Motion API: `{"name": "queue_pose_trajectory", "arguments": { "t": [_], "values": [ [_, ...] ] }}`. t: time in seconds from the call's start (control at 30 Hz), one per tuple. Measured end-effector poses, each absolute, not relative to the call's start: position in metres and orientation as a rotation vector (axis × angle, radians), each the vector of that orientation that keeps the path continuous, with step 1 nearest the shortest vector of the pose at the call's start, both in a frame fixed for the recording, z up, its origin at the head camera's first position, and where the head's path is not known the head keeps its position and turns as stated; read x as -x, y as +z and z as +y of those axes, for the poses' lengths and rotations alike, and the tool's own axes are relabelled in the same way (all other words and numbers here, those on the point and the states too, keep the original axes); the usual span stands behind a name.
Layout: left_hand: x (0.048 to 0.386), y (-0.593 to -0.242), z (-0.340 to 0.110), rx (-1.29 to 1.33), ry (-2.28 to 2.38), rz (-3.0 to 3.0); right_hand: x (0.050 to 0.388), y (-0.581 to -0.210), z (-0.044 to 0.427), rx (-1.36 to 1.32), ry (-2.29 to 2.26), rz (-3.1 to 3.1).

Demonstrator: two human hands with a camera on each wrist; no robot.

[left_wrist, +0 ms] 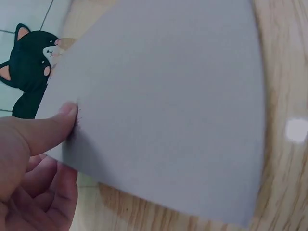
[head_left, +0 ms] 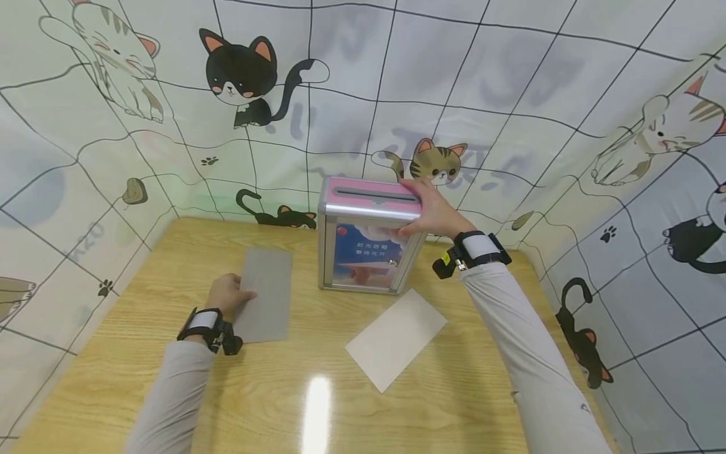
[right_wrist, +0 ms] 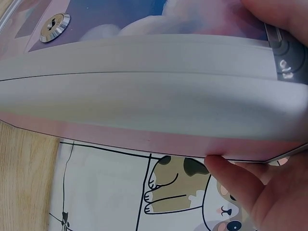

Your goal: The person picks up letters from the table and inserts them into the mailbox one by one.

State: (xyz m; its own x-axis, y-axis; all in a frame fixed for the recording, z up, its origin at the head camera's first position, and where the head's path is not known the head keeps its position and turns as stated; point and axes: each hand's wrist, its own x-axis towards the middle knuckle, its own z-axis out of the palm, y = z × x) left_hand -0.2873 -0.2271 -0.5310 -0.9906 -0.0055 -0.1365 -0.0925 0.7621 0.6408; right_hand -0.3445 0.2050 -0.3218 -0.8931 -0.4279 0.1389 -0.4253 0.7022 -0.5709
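Observation:
A suggestion box (head_left: pixel 368 205) with a pink slotted top, silver frame and blue picture front stands upright at the back of the table. Its upper right end is gripped by my right hand (head_left: pixel 433 211), thumb at the front and fingers over the top. The right wrist view shows the box's silver lock (right_wrist: pixel 55 27) close up. At the left, my left hand (head_left: pixel 228 295) pinches the left edge of a grey sheet of paper (head_left: pixel 269 296), thumb on top. In the left wrist view the fingers (left_wrist: pixel 43 187) curl beneath the sheet, which looks lifted at that edge.
A cream-white rectangle of paper (head_left: pixel 397 340) lies askew in front of the box. The wooden table (head_left: pixel 255 397) meets cloth walls (head_left: pixel 351 75) printed with cats at the back and both sides.

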Motion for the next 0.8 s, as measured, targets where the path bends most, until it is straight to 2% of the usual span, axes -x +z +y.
{"name": "queue_pose_trajectory", "arguments": {
  "t": [0.47, 0.8],
  "values": [
    [0.278, -0.512, -0.226, 0.098, 1.026, 2.757, 0.344, -0.324, 0.204, 0.762, -0.960, 2.909],
    [0.272, -0.509, -0.231, 0.072, 1.224, 2.616, 0.345, -0.324, 0.205, 0.757, -0.965, 2.908]
  ]
}}
